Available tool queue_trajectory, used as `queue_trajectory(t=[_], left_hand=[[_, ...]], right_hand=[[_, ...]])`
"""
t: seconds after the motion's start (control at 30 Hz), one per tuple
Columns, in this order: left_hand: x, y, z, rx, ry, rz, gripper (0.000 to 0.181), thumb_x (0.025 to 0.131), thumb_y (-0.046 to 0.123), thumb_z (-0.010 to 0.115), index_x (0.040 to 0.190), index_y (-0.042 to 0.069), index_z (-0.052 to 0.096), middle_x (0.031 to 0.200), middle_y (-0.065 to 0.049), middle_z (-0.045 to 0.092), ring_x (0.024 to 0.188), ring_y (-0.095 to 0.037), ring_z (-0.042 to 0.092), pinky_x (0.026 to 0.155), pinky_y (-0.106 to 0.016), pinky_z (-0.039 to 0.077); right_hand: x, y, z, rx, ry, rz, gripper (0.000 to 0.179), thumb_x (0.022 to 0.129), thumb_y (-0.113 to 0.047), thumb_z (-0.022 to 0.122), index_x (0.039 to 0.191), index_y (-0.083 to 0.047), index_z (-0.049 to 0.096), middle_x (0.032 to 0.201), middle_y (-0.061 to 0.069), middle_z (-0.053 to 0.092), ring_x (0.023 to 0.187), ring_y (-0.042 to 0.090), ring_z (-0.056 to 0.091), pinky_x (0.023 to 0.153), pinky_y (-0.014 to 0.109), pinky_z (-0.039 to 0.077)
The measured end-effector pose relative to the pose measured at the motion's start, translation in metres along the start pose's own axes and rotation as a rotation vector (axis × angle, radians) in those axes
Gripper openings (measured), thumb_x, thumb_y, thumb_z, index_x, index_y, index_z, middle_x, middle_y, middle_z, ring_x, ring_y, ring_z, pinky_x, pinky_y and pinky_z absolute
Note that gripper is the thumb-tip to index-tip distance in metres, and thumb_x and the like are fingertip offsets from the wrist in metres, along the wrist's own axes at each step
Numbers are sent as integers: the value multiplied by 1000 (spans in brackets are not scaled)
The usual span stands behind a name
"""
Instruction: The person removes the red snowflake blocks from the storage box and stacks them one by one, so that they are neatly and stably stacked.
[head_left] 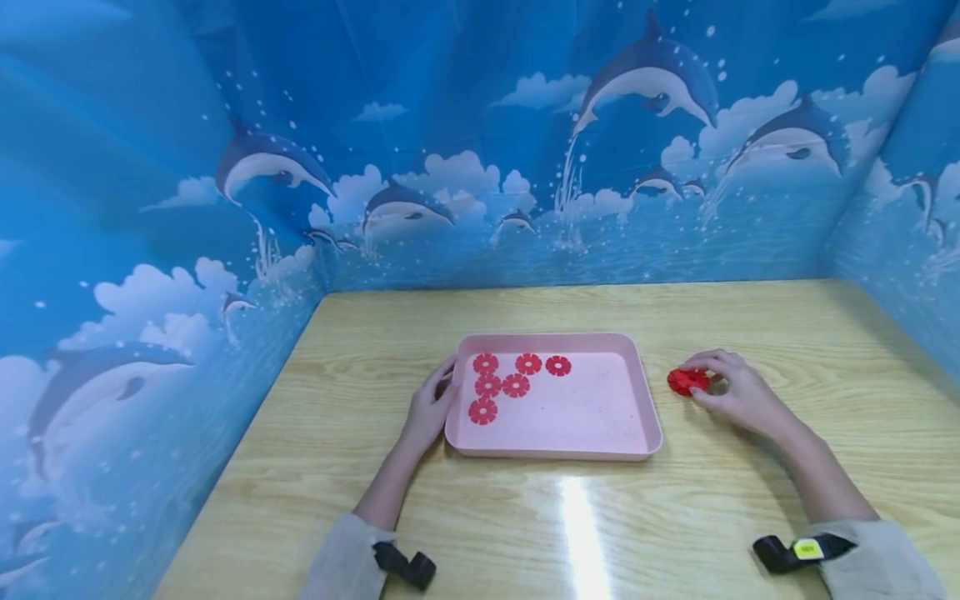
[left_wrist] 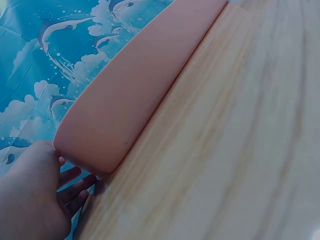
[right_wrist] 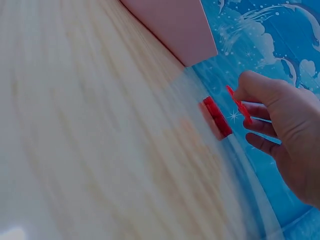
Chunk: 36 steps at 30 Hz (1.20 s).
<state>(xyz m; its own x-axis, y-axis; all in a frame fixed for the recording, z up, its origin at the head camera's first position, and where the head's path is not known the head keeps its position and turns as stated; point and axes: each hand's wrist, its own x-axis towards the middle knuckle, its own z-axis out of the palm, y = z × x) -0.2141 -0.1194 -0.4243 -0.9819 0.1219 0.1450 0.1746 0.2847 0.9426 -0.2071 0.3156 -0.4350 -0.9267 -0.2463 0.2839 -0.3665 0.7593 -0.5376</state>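
Note:
A pink tray (head_left: 570,417) lies on the table with several red snowflake-shaped interlocking discs (head_left: 515,385) spread flat in its left half. My left hand (head_left: 429,410) rests against the tray's left side, its fingers touching the outer wall near a corner of the tray (left_wrist: 120,105); part of the thumb is hidden in the left wrist view. Right of the tray, my right hand (head_left: 738,393) pinches one red disc (right_wrist: 239,105) between thumb and fingers, tilted and raised off the table. Just beside it, a small stack of red discs (right_wrist: 217,117) sits on the table.
The wood-grain table (head_left: 510,517) runs back to a blue dolphin-printed sheet (head_left: 465,100), which also hangs at the left and right sides. Black straps with small devices (head_left: 802,550) sit over the sleeves near both wrists.

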Motion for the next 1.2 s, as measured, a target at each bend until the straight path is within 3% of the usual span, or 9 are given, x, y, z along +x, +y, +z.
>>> queue_trajectory(t=[0.1,0.33,0.7,1.0,1.2], left_hand=[[-1,2,0,4,0,-2,43,95,5,47,136,-4,38,134,-24,41,115,-37,47,95,-39,42],[-1,1,0,-5,-1,-4,43,95,5,47,136,-3,39,135,-23,41,115,-37,47,96,-40,42],[-1,1,0,1,-2,-6,43,95,6,47,137,-1,39,135,-22,41,116,-36,47,97,-39,41],[-1,1,-1,0,-5,-2,43,95,5,47,136,-2,38,135,-23,41,116,-37,47,97,-39,41],[-1,2,-1,-2,-7,-7,43,95,5,47,136,-2,39,135,-23,41,115,-37,47,96,-39,41]], right_hand=[[0,4,2,-1,9,-15,32,76,-1,69,107,0,63,110,16,52,84,29,55,66,29,52],[0,6,7,2,5,9,33,76,-2,70,108,0,63,110,18,52,89,30,51,70,39,50],[1,7,10,20,3,25,32,78,-3,69,109,1,62,111,20,52,93,33,49,72,43,46],[1,9,11,18,16,-7,32,77,-2,70,108,-1,63,109,18,53,94,31,47,71,37,44],[2,10,11,28,26,-25,35,76,-2,71,110,1,62,108,17,54,93,30,49,69,22,43]])
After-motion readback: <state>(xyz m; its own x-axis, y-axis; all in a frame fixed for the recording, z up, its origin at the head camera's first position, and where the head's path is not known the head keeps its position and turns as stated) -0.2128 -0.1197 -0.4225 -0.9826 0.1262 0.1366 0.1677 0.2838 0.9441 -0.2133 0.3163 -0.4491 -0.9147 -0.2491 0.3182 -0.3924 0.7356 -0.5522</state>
